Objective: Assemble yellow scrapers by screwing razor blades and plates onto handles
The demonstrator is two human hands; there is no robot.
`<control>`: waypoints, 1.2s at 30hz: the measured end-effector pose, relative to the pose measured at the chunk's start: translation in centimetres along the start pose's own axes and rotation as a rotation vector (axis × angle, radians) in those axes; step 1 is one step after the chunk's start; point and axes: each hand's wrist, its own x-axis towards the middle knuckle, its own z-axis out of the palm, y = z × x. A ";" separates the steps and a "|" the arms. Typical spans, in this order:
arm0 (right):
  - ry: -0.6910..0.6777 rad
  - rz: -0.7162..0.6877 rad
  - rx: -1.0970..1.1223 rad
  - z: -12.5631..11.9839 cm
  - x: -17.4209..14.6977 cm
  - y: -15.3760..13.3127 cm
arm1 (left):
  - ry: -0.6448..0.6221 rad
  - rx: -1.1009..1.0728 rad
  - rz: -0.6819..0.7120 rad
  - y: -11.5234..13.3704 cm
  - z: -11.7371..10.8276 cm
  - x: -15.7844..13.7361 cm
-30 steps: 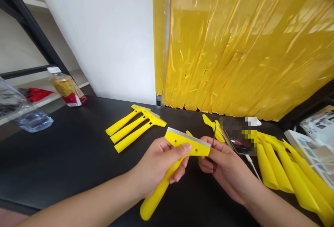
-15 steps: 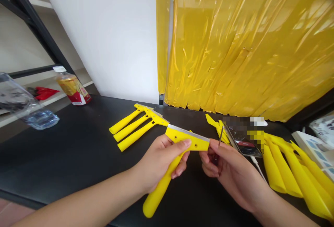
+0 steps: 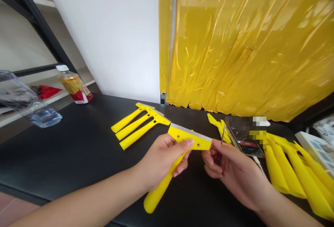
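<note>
My left hand (image 3: 167, 154) is closed round the neck of a yellow scraper (image 3: 159, 192), its thumb pressed on the head. A metal blade strip (image 3: 191, 132) lies along the head's upper edge, and two small holes show in the yellow face. My right hand (image 3: 232, 164) is closed at the head's right end, fingertips touching that corner. From its fingers a thin metal shaft (image 3: 223, 135) sticks up, apparently a screwdriver's, with its dark handle mostly hidden in the palm. Beyond my left hand, several yellow scrapers (image 3: 143, 126) lie side by side with their heads overlapping.
More yellow scraper handles (image 3: 294, 167) are piled at the right, beside a phone (image 3: 245, 140) with a white cable. A white box (image 3: 313, 150) stands at the right edge. Two bottles, one with a red label (image 3: 78, 89) and one clear (image 3: 44, 115), stand left on the black table (image 3: 78, 157).
The view has shifted slightly, so everything sits a little further right. Both hands keep the same hold on the scraper and the screwdriver.
</note>
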 end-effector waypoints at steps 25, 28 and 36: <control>-0.076 0.099 0.109 -0.3 0.8 -0.2 | 0.028 -0.002 -0.080 -0.2 -0.3 0.3; -0.084 0.088 0.098 -0.4 0.8 0.0 | 0.017 -0.011 -0.097 -0.2 -0.3 0.2; 0.002 -0.064 -0.127 -0.4 0.6 0.3 | 0.016 -0.032 -0.117 -0.1 -0.4 0.1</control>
